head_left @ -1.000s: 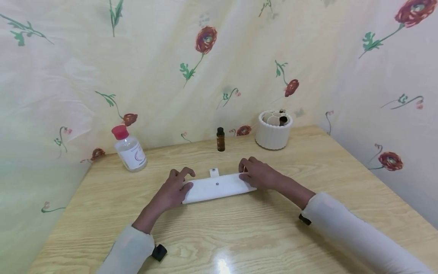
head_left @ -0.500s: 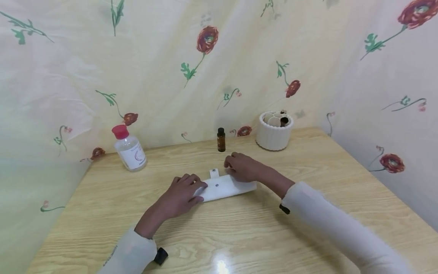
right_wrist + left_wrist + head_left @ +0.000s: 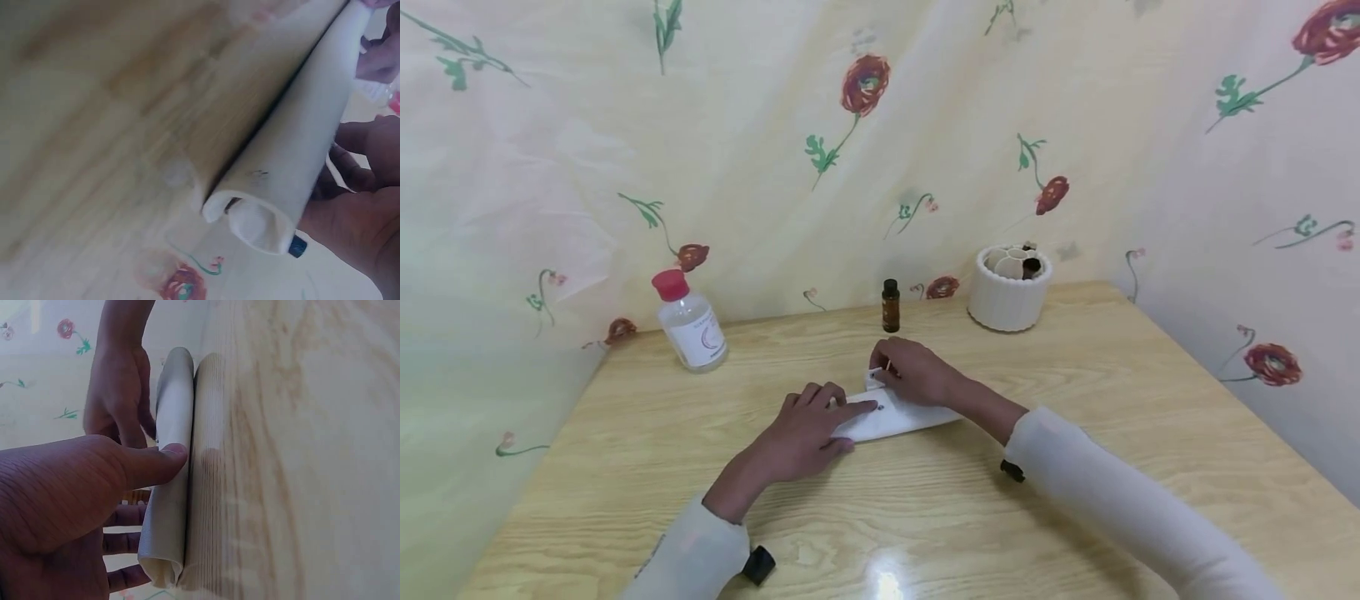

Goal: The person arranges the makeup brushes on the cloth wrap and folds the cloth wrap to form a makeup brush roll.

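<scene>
A long white roll-up pouch (image 3: 904, 421) lies flat across the middle of the wooden table, with a metal snap (image 3: 881, 407) on top. In the right wrist view its rolled end (image 3: 250, 219) shows layers inside. My left hand (image 3: 805, 433) holds the pouch's left part, thumb at the near edge. Its index finger reaches straight toward the snap, and other fingers lie behind the pouch in the left wrist view. At the far edge, my right hand (image 3: 917, 373) pinches the short snap strap (image 3: 873, 379) between thumb and fingers, partly hiding it.
A clear bottle with a red cap (image 3: 692, 329) stands at the back left. Behind the pouch is a small brown bottle with a black cap (image 3: 891, 307). A white ribbed holder (image 3: 1009, 300) stands at the back right, against the flowered wall covering (image 3: 737, 167).
My right hand has slid left from the pouch's right end to the strap and taken hold of it. My left hand has moved right along the pouch, its index finger now extended toward the snap.
</scene>
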Demonstrator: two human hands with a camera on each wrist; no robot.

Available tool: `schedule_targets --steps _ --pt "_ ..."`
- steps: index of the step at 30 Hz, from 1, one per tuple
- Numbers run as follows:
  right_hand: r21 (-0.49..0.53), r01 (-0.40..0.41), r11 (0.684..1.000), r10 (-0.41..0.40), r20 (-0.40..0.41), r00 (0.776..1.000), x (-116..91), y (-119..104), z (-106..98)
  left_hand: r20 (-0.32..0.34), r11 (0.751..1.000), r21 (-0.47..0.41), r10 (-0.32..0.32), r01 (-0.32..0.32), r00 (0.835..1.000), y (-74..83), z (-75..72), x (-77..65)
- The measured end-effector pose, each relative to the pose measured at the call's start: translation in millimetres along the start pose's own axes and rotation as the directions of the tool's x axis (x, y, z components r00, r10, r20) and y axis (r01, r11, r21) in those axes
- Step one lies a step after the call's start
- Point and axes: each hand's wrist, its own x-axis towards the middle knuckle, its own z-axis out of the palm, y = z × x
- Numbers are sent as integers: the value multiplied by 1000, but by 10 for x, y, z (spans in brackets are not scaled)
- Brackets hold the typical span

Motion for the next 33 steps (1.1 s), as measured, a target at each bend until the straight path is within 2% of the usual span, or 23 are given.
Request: schedule_targets --steps 3,9,17,22,29,33 --pt "-10 67 998 -67 -33 997 -76 -63 -27 -3 1000 -1 6 -6 1000 5 -5 -8" --pt "-28 136 990 -137 -47 989 -261 -160 -44 6 1000 10 1 -1 1000 19 -3 -38" --pt "-154 248 956 -258 -47 965 -359 -175 -22 5 999 32 13 -13 1000 34 -22 -36" --pt "-155 277 948 -284 -28 958 -356 -140 -16 21 1000 28 7 -8 1000 36 -25 -32" --pt "-122 320 940 -322 -1 947 -348 -103 -11 36 998 -61 -16 18 999 68 -48 -29" --pt "-120 345 931 -344 26 939 -338 -74 -11 39 997 -77 -28 31 999 80 -54 -16"
